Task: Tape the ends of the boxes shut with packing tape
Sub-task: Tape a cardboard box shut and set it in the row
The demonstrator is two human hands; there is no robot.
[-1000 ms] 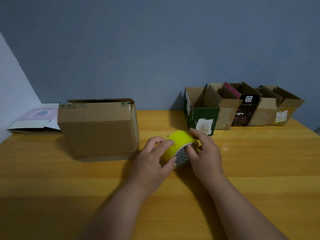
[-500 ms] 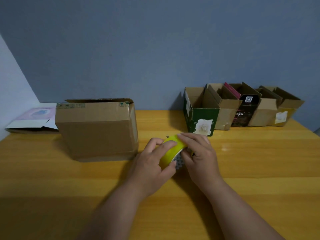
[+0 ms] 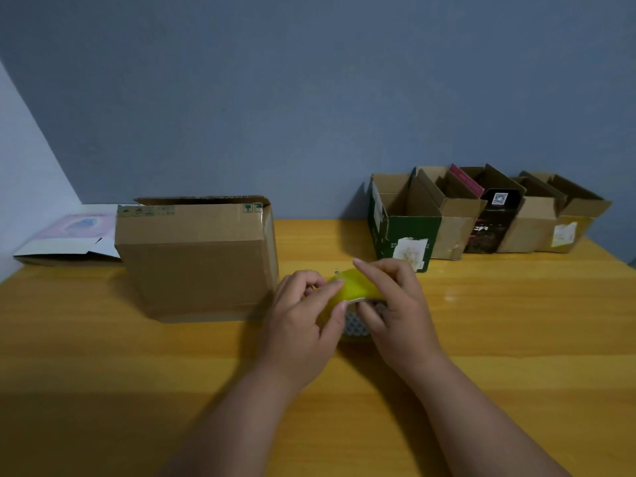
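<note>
A yellow roll of packing tape is held between both hands at the middle of the wooden table. My left hand pinches the roll's left edge with thumb and fingers. My right hand curls over the roll from the right, its fingers on top and underneath. Much of the roll is hidden by the hands. A large brown cardboard box stands just left of the hands, its top flap slightly raised.
Several small open boxes stand in a row at the back right: a green one, brown ones, a black one. A flat white and pink carton lies at the back left by the wall.
The roll has been turned between the hands and lifted a little. My right fingers have slid over its top, and my left fingers now pinch its left edge.
</note>
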